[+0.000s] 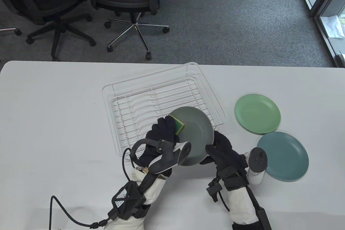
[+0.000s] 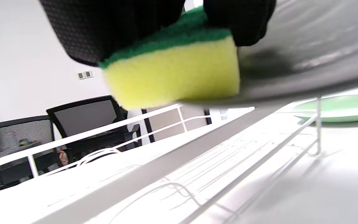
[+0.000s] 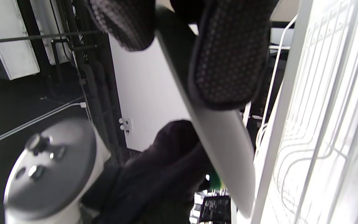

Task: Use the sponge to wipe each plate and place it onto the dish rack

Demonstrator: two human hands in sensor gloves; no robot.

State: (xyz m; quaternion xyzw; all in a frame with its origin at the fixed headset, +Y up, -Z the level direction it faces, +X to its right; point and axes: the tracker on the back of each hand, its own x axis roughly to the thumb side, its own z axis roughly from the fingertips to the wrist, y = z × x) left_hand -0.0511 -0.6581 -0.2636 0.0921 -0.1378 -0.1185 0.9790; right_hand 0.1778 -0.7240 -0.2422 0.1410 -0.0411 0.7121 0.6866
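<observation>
A grey plate (image 1: 195, 133) is held tilted over the front right corner of the white wire dish rack (image 1: 161, 98). My right hand (image 1: 221, 149) grips its lower right rim; in the right wrist view the fingers (image 3: 228, 62) pinch the plate's edge (image 3: 225, 146). My left hand (image 1: 163, 130) holds a yellow and green sponge (image 1: 178, 124) against the plate's upper left face. In the left wrist view the sponge (image 2: 172, 71) presses on the grey plate (image 2: 306, 62) near its rim. A light green plate (image 1: 257, 113) and a teal plate (image 1: 282, 156) lie flat on the table right of the rack.
The rack holds no plates and sits mid-table on the white table (image 1: 54, 122). Office chairs (image 1: 129, 0) stand on the carpet beyond the far edge. A cable (image 1: 62, 213) trails from my left wrist at the near edge.
</observation>
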